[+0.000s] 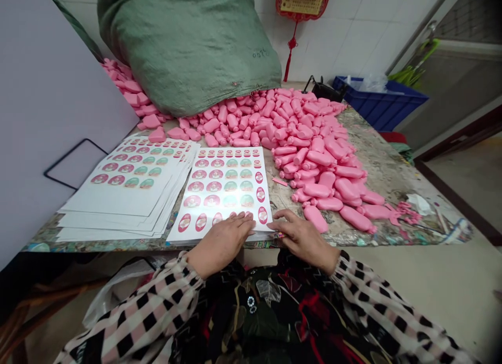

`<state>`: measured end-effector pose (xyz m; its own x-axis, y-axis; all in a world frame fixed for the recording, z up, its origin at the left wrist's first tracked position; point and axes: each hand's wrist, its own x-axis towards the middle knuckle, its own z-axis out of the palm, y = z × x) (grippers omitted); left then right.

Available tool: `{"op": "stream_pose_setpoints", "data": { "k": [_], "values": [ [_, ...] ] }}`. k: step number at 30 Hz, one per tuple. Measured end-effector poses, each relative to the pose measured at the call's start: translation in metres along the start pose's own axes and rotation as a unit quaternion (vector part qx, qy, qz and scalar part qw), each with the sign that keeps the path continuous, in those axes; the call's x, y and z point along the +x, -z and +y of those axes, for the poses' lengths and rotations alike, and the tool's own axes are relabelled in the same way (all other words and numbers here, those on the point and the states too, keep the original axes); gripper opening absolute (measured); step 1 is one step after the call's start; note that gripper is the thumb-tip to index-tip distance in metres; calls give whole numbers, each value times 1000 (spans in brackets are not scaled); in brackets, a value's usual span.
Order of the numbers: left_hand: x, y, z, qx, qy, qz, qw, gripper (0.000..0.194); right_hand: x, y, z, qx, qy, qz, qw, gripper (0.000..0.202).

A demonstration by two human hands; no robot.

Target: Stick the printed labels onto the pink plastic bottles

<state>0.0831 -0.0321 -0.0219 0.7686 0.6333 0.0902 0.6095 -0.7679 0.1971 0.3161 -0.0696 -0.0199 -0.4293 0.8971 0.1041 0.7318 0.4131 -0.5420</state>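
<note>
A stack of white sticker sheets (225, 177), printed with pink and green labels, lies at the table's front edge. My left hand (223, 241) rests flat on the lower part of the top sheet, fingers stretched together and covering some oval labels. At the lower right corner of that sheet is my right hand (301, 238), its thumb and fingertips closed on the paper's edge. Left of this stack is a second, fanned-out pile of sticker sheets (113, 199), which neither hand touches.
Many pink plastic bottles (309, 157) are heaped across the table's back and right. A green sack (188, 45) sits behind them, beside a grey panel (58, 118) on the left. Scraps of pink plastic (406, 212) lie at right; a blue bin (384, 105) stands beyond.
</note>
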Motion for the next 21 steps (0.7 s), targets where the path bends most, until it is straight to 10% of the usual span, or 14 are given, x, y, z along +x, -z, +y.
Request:
{"op": "stream_pose_setpoints", "data": {
  "k": [11,17,21],
  "values": [
    [24,32,-17,-16,48,-103,993,43,24,1,9,56,-2,9,998,17],
    [27,36,-21,-100,65,-108,987,43,11,0,-4,67,-19,122,990,20],
    [29,35,-28,-147,83,-99,981,42,-2,-1,-11,1,12,49,999,24]
  ]
}}
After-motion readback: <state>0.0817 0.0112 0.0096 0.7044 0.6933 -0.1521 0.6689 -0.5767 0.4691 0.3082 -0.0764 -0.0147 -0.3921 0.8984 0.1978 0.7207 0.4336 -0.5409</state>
